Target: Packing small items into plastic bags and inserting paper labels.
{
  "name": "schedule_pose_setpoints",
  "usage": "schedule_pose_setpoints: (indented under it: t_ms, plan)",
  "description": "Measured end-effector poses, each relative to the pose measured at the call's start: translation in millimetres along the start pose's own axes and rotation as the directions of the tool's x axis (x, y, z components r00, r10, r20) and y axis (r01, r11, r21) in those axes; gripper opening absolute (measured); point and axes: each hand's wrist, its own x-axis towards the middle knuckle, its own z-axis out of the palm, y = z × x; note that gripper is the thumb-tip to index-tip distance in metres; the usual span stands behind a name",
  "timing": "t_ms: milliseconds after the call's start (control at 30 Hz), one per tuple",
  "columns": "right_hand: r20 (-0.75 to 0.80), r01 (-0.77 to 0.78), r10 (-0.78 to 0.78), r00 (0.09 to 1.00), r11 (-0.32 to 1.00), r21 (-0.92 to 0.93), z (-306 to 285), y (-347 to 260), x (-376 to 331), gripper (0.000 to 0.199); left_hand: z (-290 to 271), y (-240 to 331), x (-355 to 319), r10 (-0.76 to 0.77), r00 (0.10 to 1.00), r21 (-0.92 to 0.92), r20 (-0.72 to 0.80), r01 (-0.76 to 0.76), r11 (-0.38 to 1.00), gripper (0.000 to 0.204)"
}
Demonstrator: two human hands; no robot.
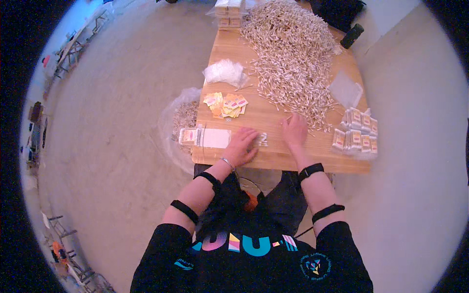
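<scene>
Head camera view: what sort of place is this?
Probably a hand-packing workshop: a heap of loose cotton swabs, filled swab packs and yellow printed cards share one wooden table.

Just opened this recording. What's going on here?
A person at a wooden table is handling cotton swabs. The left hand is at the left end of a small row of swabs, while the right hand is at the near edge of a big loose heap of swabs. Whether either holds any is too small to tell. Filled packs sit to the right; yellow-and-orange cards and clear plastic lie to the left.
</scene>
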Motion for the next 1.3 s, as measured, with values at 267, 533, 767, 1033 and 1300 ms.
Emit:
schedule_pose_setpoints:
  t_ms: [267,533,767,1033,1300]
  plan:
    - [0.058,-0.092,0.089,0.994,0.995,0.043,18,-5,5,0.021,5,-2,-2,-0.086,0.995,-0.038,-0.045,0.085,0.996,0.058]
    - [0.049,0.182,-0.22,0.974,0.897,0.404,22,-28,-23,0.018,7,0,-4,-0.189,0.98,-0.044,-0.069,0.186,0.982,0.071]
    - [0.145,0.154,-0.306,0.941,0.768,0.622,29,-52,-34,0.023,6,-3,-1,-0.157,0.984,-0.088,-0.083,0.149,0.985,0.074]
    - [0.117,-0.145,0.085,0.989,0.536,0.832,37,-38,-48,0.032,14,-4,-4,-0.474,0.843,-0.484,-0.256,0.312,0.817,0.054]
    - [0.075,-0.045,-0.038,0.996,0.512,0.858,56,-67,-67,0.039,26,-12,2,-0.571,0.765,-0.715,-0.298,0.217,0.664,0.048]
